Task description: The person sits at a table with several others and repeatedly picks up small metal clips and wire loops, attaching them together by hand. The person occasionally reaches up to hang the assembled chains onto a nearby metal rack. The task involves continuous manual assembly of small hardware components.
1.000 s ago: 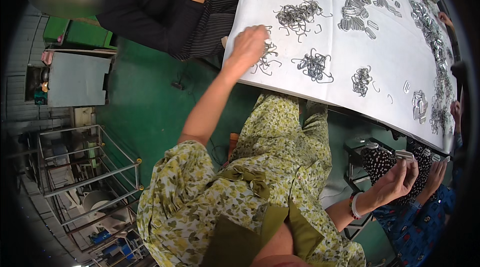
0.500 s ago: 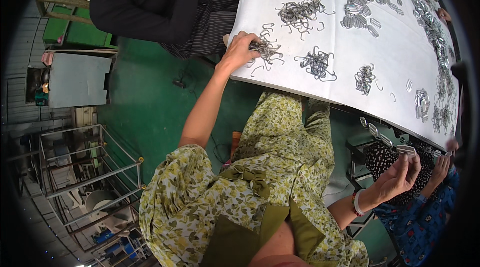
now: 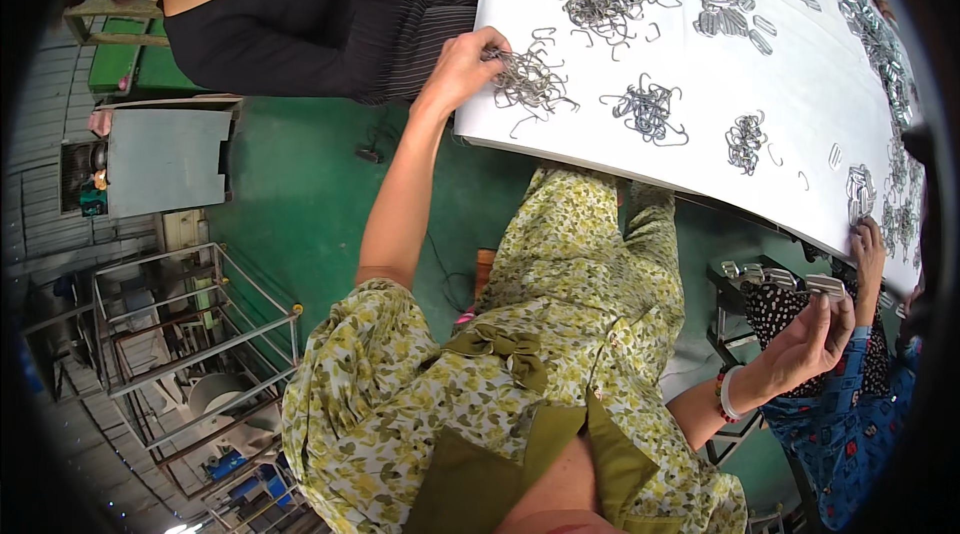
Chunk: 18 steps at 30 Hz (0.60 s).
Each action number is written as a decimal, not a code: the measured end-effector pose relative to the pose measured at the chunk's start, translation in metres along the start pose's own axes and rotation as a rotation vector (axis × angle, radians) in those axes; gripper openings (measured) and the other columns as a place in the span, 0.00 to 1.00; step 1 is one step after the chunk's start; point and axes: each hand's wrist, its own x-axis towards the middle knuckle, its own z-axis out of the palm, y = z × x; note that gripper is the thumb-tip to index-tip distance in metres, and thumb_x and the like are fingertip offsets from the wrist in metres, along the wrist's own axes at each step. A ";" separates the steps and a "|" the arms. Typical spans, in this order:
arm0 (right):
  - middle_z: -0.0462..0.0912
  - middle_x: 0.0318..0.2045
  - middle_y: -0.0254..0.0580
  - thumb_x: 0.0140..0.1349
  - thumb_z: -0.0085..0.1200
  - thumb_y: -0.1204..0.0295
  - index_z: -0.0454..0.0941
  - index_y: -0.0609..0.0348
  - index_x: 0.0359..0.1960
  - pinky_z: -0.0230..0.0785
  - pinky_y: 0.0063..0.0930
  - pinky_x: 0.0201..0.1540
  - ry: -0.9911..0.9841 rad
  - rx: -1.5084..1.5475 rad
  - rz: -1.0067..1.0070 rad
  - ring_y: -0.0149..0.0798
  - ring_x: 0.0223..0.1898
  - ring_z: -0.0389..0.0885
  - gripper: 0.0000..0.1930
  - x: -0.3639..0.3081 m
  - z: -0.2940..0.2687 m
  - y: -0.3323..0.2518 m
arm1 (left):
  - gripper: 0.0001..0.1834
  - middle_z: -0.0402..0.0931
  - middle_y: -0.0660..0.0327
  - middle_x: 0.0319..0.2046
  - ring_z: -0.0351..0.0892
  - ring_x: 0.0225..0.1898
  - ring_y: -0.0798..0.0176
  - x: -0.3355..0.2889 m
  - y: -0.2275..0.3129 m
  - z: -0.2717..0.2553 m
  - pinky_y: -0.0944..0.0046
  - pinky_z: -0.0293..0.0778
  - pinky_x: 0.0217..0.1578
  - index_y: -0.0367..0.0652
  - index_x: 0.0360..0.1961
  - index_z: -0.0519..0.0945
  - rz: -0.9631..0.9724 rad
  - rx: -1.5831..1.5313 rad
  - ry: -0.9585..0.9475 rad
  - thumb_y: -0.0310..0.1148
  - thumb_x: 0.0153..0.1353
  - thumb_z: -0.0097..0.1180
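Note:
At the table's near left edge, my left hand [image 3: 466,67] has its fingers curled round the edge of a pile of bent wire hooks [image 3: 533,84]. Some hooks are at its fingertips; how many it grips is hidden. My right hand [image 3: 812,342] is off to the right, beyond the table's front edge. Between thumb and fingers it pinches a flat slotted metal buckle [image 3: 826,286]. From that buckle a short row of linked metal buckles [image 3: 778,278] runs leftward in the air.
On the white tabletop [image 3: 690,54] lie further hook piles [image 3: 648,112] and scattered slotted buckles [image 3: 725,4]. A co-worker's hand [image 3: 868,246] touches the table at right. Another person in black [image 3: 270,34] sits at left. A metal frame rack [image 3: 200,334] stands on the floor.
The view has shifted slightly. My left hand stays at the hook pile, its fingers now at the pile's upper left. The buckle row hangs more level. A co-worker's hand has reached the table's right edge.

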 end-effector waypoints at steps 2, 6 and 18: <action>0.78 0.37 0.52 0.55 0.49 0.88 0.72 0.71 0.43 0.69 0.40 0.54 -0.006 -0.004 0.009 0.42 0.40 0.78 0.13 0.000 0.001 0.000 | 0.12 0.78 0.56 0.31 0.80 0.31 0.65 -0.001 0.000 0.004 0.64 0.75 0.33 0.35 0.36 0.78 -0.107 0.036 -0.071 0.21 0.48 0.58; 0.78 0.37 0.52 0.55 0.49 0.88 0.72 0.71 0.43 0.69 0.41 0.55 -0.027 -0.001 0.009 0.42 0.41 0.78 0.13 0.001 -0.004 0.001 | 0.17 0.78 0.53 0.36 0.77 0.40 0.54 -0.015 0.001 0.010 0.58 0.72 0.42 0.40 0.40 0.79 0.110 0.245 0.086 0.24 0.45 0.63; 0.79 0.37 0.51 0.55 0.49 0.88 0.73 0.71 0.43 0.69 0.41 0.55 -0.064 0.057 0.037 0.40 0.40 0.78 0.13 -0.002 0.001 0.005 | 0.05 0.77 0.60 0.26 0.76 0.31 0.57 -0.076 -0.009 0.061 0.59 0.72 0.32 0.39 0.29 0.81 0.288 0.392 0.317 0.28 0.49 0.61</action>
